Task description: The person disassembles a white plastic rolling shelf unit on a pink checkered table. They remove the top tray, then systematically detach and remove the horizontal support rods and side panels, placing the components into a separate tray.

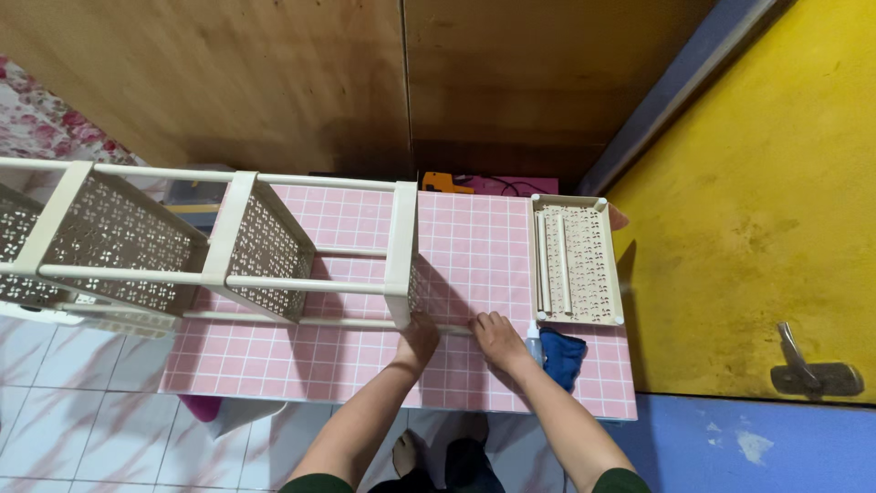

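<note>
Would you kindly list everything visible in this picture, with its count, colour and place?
Shelf rack: one, cream, lying on its side across the left of the table.
Loose shelf tray: one, cream, perforated, on the table's right end, with two cream rods lying in it.
Table: one, pink tile pattern, centre.
Cloth: one, blue, near edge of table by the tray.
Small bottle: one, pale, beside the cloth.
Orange tool: one, behind the table's far edge.
Yellow wall: right.
Door handle: one, grey metal, lower right.
Wooden panels: brown, top.
Left hand: touching the rack's end post.
Right hand: on the table beside a thin rod.
</note>
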